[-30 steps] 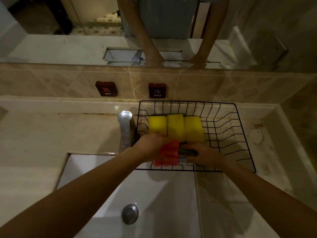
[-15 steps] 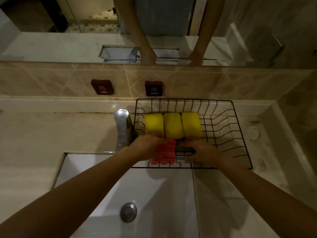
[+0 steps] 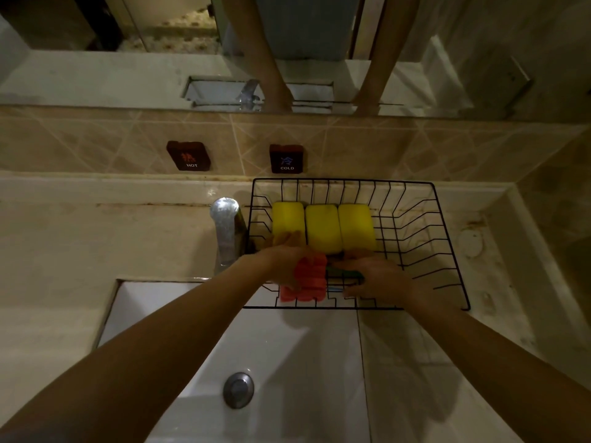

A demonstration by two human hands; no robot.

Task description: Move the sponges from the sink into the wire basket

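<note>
A black wire basket (image 3: 447,251) stands on the counter behind the white sink (image 3: 287,362). Three yellow sponges (image 3: 323,228) lie side by side at its back left. In front of them lies a red sponge (image 3: 308,278), and my left hand (image 3: 281,260) grips its left side. My right hand (image 3: 379,278) is closed on a dark green sponge (image 3: 343,274) just right of the red one, low inside the basket. Most of the green sponge is hidden by my fingers. The sink basin shows only its drain plug (image 3: 238,390).
A chrome tap (image 3: 225,231) rises just left of the basket, close to my left wrist. HOT (image 3: 188,156) and COLD (image 3: 286,158) plaques sit on the tiled wall under a mirror. Beige counter runs to the left and right, ending at a side wall on the right.
Both hands stay at the basket's front on the red and green sponges; they have pressed slightly lower and forward. The view has tilted a little.
</note>
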